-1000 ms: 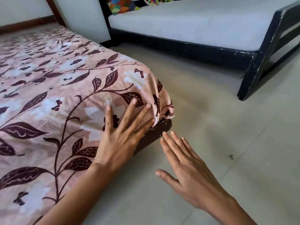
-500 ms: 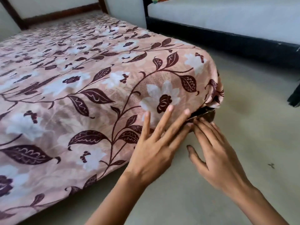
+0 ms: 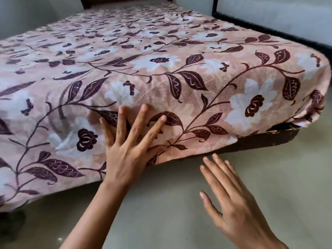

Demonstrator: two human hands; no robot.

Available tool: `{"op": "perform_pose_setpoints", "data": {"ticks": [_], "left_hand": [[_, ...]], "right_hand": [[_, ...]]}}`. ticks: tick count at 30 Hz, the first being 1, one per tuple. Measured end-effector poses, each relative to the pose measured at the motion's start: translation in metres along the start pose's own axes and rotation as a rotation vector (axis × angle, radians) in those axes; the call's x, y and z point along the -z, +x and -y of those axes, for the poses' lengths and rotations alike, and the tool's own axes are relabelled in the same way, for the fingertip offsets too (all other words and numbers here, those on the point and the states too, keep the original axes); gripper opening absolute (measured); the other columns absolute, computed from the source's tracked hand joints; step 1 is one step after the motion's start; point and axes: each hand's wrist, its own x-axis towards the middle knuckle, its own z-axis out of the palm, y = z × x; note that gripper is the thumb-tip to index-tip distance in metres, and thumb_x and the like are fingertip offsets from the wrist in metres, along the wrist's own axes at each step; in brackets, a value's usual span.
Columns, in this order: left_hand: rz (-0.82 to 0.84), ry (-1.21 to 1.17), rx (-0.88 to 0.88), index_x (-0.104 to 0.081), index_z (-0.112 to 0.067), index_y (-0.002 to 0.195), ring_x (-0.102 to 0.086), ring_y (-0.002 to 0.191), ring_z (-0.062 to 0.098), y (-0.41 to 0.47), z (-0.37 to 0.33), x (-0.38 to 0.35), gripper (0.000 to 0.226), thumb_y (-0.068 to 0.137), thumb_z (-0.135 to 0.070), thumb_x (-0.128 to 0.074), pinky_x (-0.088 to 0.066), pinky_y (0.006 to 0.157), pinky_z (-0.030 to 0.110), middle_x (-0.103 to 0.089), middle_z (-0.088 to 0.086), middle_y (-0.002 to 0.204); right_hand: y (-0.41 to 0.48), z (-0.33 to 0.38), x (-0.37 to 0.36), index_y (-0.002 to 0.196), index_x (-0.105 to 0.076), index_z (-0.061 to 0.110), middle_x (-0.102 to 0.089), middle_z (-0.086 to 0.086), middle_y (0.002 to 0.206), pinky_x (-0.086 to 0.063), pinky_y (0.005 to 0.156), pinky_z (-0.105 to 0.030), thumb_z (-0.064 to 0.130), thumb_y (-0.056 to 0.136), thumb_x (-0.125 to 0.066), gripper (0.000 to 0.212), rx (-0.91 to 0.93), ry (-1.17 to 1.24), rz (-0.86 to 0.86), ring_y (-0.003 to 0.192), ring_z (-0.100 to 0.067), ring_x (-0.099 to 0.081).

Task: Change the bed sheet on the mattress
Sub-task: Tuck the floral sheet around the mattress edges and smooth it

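A pink bed sheet with dark maroon leaves and white flowers covers the whole low mattress. Its near edge hangs down over the mattress side, and at the right corner it is tucked in. My left hand lies flat with spread fingers on the hanging side of the sheet. Over the floor, just below the sheet's lower edge, my right hand hovers with straight fingers, touching nothing. The dark bed base shows under the sheet near the right corner.
A second bed with a black frame and a bare grey mattress stands at the back right. Grey floor runs between the beds and under my arms. A wooden headboard is at the far end.
Both hands have left the right corner of the mattress and shifted left along the near side. My right hand has come away from the sheet's edge. The view has swung left.
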Motion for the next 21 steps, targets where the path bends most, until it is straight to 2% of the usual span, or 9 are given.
{"op": "perform_pose_setpoints", "data": {"ticks": [2,6,8,11,13,15,17,21], "left_hand": [[-0.011,0.035,-0.010,-0.015,-0.039,0.147,0.013,0.144,0.026,0.000,0.005,-0.003,0.072,0.087,-0.062,-0.047,0.007,0.112,0.054,0.007,-0.006,0.158],[-0.035,0.061,-0.046,-0.017,-0.037,0.147,0.013,0.144,0.026,-0.001,0.009,-0.006,0.085,0.080,-0.057,-0.065,0.008,0.112,0.053,0.008,-0.005,0.158],[-0.053,0.083,-0.048,-0.017,-0.038,0.147,0.012,0.144,0.026,-0.002,0.010,-0.008,0.090,0.077,-0.052,-0.072,0.008,0.113,0.053,0.007,-0.006,0.158],[-0.090,0.099,-0.067,-0.017,-0.038,0.147,0.012,0.144,0.026,0.000,0.012,-0.010,0.082,0.082,-0.057,-0.063,0.009,0.112,0.052,0.007,-0.005,0.158],[-0.088,0.100,-0.092,-0.014,-0.039,0.148,0.013,0.143,0.027,0.006,0.015,-0.009,0.072,0.088,-0.064,-0.045,0.011,0.112,0.052,0.008,-0.006,0.157],[-0.086,0.116,-0.108,-0.012,-0.039,0.148,0.015,0.143,0.027,0.011,0.019,-0.007,0.068,0.090,-0.065,-0.036,0.014,0.112,0.052,0.009,-0.006,0.157],[-0.105,0.126,-0.105,-0.013,-0.039,0.148,0.015,0.143,0.027,0.018,0.021,-0.006,0.066,0.091,-0.065,-0.035,0.015,0.112,0.051,0.007,-0.007,0.157],[-0.104,0.076,-0.086,-0.013,-0.040,0.147,0.018,0.142,0.026,0.025,0.020,-0.002,0.068,0.090,-0.061,-0.043,0.018,0.111,0.050,0.009,-0.008,0.156]], "right_hand": [[0.003,0.003,0.000,0.128,-0.053,-0.001,-0.046,-0.014,0.140,-0.030,0.110,-0.041,0.026,0.089,-0.049,0.048,0.025,0.004,-0.002,0.136,-0.027,-0.036],[0.011,0.013,-0.001,0.137,-0.039,0.001,-0.039,-0.013,0.146,-0.026,0.112,-0.040,0.031,0.090,-0.048,0.057,0.049,-0.030,0.041,0.139,-0.027,-0.030],[0.015,0.019,-0.004,0.139,-0.039,0.001,-0.036,-0.013,0.148,-0.025,0.112,-0.040,0.036,0.091,-0.046,0.060,0.036,-0.047,0.087,0.140,-0.026,-0.028],[0.022,0.024,-0.007,0.136,-0.046,-0.001,-0.041,-0.015,0.144,-0.024,0.112,-0.040,0.044,0.091,-0.043,0.063,-0.027,-0.083,0.131,0.138,-0.027,-0.032],[0.036,0.022,-0.008,0.131,-0.051,-0.001,-0.050,-0.015,0.135,-0.026,0.111,-0.040,0.049,0.091,-0.041,0.065,-0.091,-0.100,0.144,0.131,-0.028,-0.040],[0.058,0.021,-0.010,0.118,-0.058,0.002,-0.057,-0.012,0.116,-0.029,0.108,-0.041,0.053,0.090,-0.039,0.062,-0.120,-0.124,0.134,0.113,-0.029,-0.051],[0.078,0.019,-0.014,0.102,-0.064,0.004,-0.060,-0.009,0.097,-0.029,0.104,-0.043,0.059,0.087,-0.036,0.063,-0.162,-0.173,0.117,0.093,-0.028,-0.057],[0.102,0.023,-0.020,0.075,-0.071,0.007,-0.067,-0.009,0.070,-0.023,0.100,-0.041,0.069,0.083,-0.026,0.076,-0.263,-0.293,0.227,0.075,-0.027,-0.064]]}}
